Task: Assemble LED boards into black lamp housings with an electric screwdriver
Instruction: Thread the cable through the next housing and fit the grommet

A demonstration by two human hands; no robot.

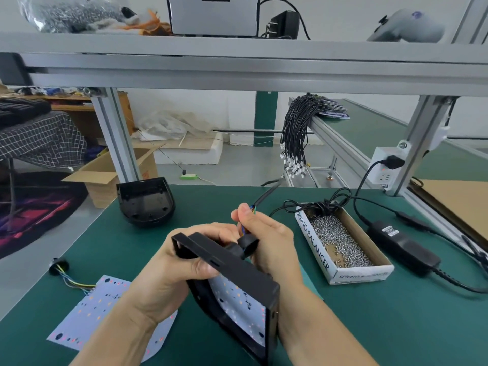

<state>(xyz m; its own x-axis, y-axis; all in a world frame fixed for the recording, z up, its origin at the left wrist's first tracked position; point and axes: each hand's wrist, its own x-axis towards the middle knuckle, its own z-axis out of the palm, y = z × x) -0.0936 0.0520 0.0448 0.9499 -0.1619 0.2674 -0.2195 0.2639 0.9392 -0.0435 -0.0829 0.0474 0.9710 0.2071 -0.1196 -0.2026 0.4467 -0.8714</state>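
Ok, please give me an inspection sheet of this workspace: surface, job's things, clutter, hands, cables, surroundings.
Surface: green bench mat.
Job's things: black housing with an LED board inside, held tilted above the mat; spare LED board flat at left; second housing at the back; screw box at right. Screwdriver: nothing seen.
Clutter: nothing seen on the mat.
Hands: left hand grips the housing frame; right hand pinches coloured wires at the housing's stem.
Cables: black power adapter plugged into socket; wire bundle hangs off a rail.
Surroundings: cardboard box on the floor.
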